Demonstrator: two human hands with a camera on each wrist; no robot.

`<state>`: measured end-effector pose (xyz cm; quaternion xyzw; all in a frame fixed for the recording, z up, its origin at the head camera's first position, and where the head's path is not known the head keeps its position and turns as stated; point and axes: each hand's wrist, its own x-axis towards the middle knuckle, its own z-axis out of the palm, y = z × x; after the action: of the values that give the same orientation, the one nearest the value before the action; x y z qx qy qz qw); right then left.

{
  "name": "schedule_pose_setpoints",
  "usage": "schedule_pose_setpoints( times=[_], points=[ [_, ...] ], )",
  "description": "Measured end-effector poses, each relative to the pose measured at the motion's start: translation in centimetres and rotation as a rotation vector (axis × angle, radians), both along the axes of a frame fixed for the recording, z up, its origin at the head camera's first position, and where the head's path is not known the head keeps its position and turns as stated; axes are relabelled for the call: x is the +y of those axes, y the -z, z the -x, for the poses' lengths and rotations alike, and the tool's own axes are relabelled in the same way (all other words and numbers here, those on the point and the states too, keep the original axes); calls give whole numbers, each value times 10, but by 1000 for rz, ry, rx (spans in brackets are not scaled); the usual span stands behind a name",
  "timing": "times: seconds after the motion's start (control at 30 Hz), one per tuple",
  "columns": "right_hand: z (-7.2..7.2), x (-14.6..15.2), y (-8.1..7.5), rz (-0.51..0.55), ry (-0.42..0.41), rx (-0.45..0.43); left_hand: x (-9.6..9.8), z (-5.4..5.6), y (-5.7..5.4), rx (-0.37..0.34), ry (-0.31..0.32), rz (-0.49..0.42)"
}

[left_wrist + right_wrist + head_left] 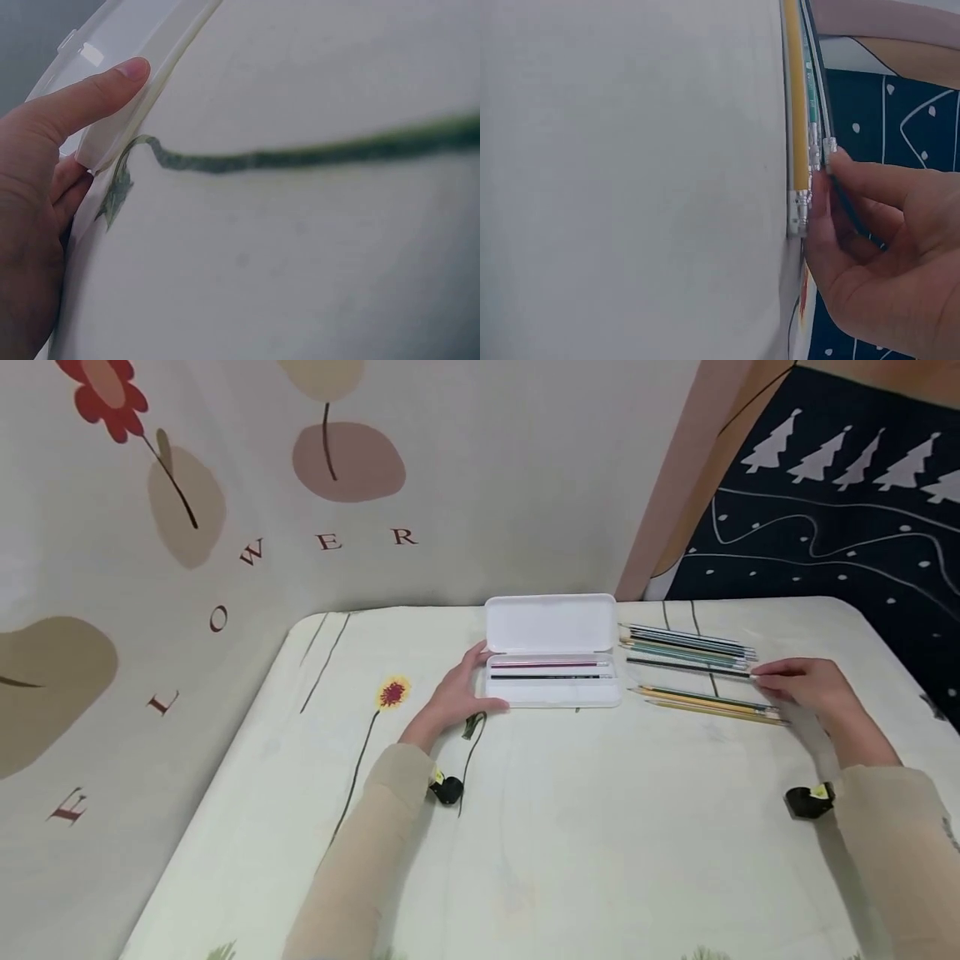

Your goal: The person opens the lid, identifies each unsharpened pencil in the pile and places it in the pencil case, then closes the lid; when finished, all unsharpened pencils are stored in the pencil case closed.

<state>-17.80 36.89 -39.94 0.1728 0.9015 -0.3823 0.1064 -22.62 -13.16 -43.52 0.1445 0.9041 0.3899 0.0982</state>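
A white pencil case (555,697) lies with its lid (551,622) raised at the back. Inside it are a dark red pencil (543,665) and a black pencil (547,677). My left hand (455,695) grips the case's left end, its thumb on the front edge, seen closer in the left wrist view. On the right, my right hand (813,689) pinches the eraser end of another black pencil (686,667) between thumb and fingertips. That pencil points left, between two groups of pencils.
Several blue and green pencils (686,645) lie behind the held one. Yellow and green pencils (712,704) lie in front of it. The white tablecloth (585,827) has printed flowers. A pale printed curtain (487,485) and a dark cloth with trees (825,543) hang behind.
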Motion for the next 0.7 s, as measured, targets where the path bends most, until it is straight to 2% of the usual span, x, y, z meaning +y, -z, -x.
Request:
schedule_pose_setpoints(
  times=[0.07, 0.33, 0.47, 0.57, 0.7],
  points=[
    [-3, -1, -3, 59, 25, 24, -1, 0, -1, 1, -2, -9],
    [-11, -7, -20, 447, 156, 164, 0, -1, 2, -3, -13, -6],
    [-12, -14, -24, 504, 192, 209, -1, -3, 4, -12, -15, -1],
    [-13, -17, -27, 482, 196, 244, 0, -3, 3, -11, -12, 2],
    [-12, -22, -32, 554, 209, 263, -1, -2, 0, 1, -8, 9]
  ],
)
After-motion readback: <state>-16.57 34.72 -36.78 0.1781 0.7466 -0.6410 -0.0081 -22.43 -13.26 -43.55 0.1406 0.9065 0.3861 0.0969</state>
